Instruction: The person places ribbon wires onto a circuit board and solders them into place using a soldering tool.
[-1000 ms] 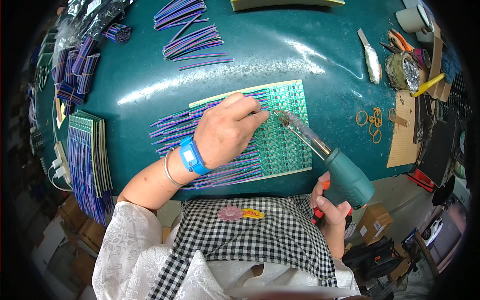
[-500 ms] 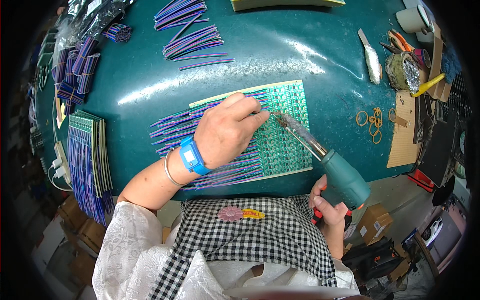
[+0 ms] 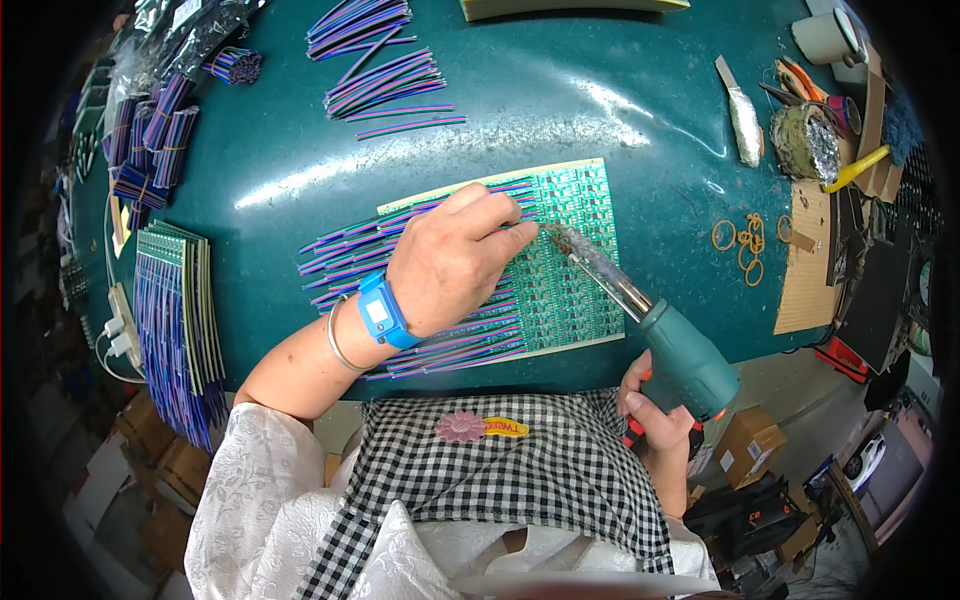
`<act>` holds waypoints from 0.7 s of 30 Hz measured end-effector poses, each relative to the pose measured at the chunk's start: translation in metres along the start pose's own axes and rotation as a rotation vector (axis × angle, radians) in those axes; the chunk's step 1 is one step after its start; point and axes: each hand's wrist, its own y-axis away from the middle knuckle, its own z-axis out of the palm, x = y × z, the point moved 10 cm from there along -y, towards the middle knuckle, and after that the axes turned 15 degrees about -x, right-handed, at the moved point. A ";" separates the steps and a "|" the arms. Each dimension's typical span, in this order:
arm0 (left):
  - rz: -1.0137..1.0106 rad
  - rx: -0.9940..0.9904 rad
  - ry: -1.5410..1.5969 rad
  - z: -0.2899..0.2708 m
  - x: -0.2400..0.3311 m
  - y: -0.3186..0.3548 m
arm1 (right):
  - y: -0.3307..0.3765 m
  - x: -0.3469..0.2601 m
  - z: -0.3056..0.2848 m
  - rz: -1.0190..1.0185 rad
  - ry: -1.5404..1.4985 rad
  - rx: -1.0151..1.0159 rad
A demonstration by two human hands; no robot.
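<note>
A panel of green circuit boards [image 3: 575,270] lies flat on the table in front of me, with rows of multicoloured ribbon wires [image 3: 345,245] running off its left side. Over it is my left hand [image 3: 455,255], fingers pinched on a ribbon wire near the middle of the board; the fingers cover most of that wire. My right hand [image 3: 655,405] grips the handle of a green soldering gun [image 3: 690,360] below the table's near edge. The gun's tip meets the board just right of my left fingertips. Whether it touches the wire's end is hard to tell.
Loose ribbon wires [image 3: 385,85] lie at the back, bundled ones [image 3: 170,130] at the left. A stack of wired boards [image 3: 180,300] stands near the left edge. At right are rubber bands [image 3: 750,245], a foil-wrapped blade [image 3: 742,125], cardboard [image 3: 808,270] and a foil-lined round holder [image 3: 805,145].
Almost nothing differs. Both hands and the soldering gun keep their places, with only a very slight shift of the gun.
</note>
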 end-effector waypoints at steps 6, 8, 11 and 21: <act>0.000 0.000 -0.009 0.000 0.001 0.000 | 0.001 -0.004 -0.003 -0.005 -0.084 -0.019; 0.004 -0.001 -0.020 0.001 0.001 0.001 | -0.003 -0.011 0.000 -0.016 -0.117 -0.046; 0.011 0.010 -0.013 0.000 0.002 0.000 | -0.004 -0.015 0.003 -0.025 -0.138 -0.077; 0.018 0.016 -0.024 -0.001 0.002 0.000 | 0.000 -0.007 0.002 0.001 -0.121 -0.095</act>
